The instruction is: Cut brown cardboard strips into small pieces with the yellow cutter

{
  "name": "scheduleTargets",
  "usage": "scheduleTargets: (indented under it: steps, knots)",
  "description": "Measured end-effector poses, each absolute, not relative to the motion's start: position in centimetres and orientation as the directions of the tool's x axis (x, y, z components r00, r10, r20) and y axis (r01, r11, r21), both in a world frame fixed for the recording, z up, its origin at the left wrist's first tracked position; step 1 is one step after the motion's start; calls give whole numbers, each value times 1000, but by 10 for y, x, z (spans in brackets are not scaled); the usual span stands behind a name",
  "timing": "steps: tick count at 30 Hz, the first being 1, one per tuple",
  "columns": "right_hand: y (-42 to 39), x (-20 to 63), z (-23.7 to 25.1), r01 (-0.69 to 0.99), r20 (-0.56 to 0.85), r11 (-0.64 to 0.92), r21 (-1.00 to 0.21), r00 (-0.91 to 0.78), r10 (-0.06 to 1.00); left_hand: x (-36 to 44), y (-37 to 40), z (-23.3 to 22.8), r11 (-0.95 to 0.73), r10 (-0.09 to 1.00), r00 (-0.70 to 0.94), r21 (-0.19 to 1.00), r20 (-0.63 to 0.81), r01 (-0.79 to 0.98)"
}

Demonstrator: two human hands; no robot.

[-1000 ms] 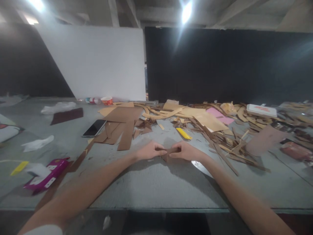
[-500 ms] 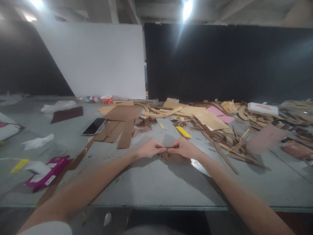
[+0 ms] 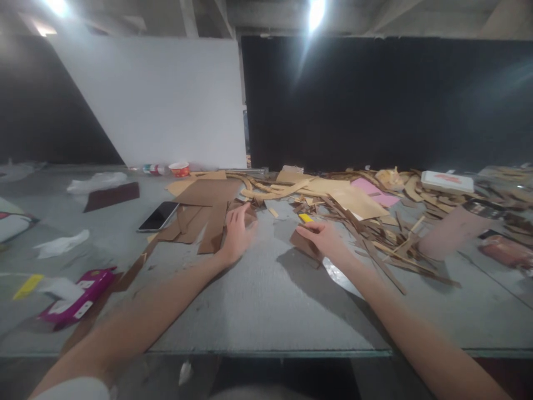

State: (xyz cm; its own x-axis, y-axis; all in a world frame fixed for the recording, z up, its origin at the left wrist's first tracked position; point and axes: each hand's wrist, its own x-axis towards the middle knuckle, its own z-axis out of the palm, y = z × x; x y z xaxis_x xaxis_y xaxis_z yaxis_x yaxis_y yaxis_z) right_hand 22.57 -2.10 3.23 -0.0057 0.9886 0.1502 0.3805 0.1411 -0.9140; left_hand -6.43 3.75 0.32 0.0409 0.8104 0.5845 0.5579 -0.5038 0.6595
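Ok so your right hand (image 3: pixel 327 239) is pinched on a small folded brown cardboard piece (image 3: pixel 303 244), held just off the grey table (image 3: pixel 266 311) near the middle, and your left hand (image 3: pixel 237 233) is spread out, fingers loose, gripping nothing, reaching over to the flat brown cardboard strips (image 3: pixel 212 222) lying just left of it. Looks to me like you're going for another piece to add to the one you've got, so imo: keep the right-hand pinch firm on the fold so it doesn't spring back, and w/ the left go flat onto one single strip and slide it clear of the stack before lifting, bc those strips overlap and you'd drag two or three along otherwise. The black phone (image 3: pixel 158 216) sits right beside that stack on the far left side, so pull toward yourself, not sideways. A yellow thing (image 3: pixel 305 218) is just behind your right fingers, can't tell what it is, touching nothing afaict. Containers: there's a small red and white cup (image 3: pixel 180 169) at the back by the white board, can't see if anything's in it; a white flat box (image 3: pixel 447 182) far right sits on top of the big cardboard scrap pile (image 3: pixel 375 222), lid closed so contents unknown; a pink packet (image 3: pixel 79 303) near the left edge, looks shut too
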Motion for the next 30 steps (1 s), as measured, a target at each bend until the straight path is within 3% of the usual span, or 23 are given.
scheduleTargets:
  steps: [2,6,9,14,20,26,30]
  knots:
    - [-24,216,29,266,144,131,-955,30,989,-52,18,8,-534,831,147,695,537,481]
    - [-31,196,18,31,116,114,-993,60,991,-22,-23,6,-288,924,328,921,196,263]
    - [-37,184,14,-23,125,126,-992,41,991,-6,-40,-1,-227,903,409,955,134,189]
    - [-43,178,15,37,168,166,-985,51,985,-2,-40,-9,-245,921,343,958,182,151]
    - [-33,191,18,214,208,198,-957,27,978,-18,-17,-2,-309,945,193,913,264,265]
    - [-23,203,16,499,387,420,-758,-173,906,-39,3,2,-440,872,427,766,240,469]
    - [-19,206,12,514,406,507,-692,-304,862,-42,8,-3,-500,815,538,730,214,467]
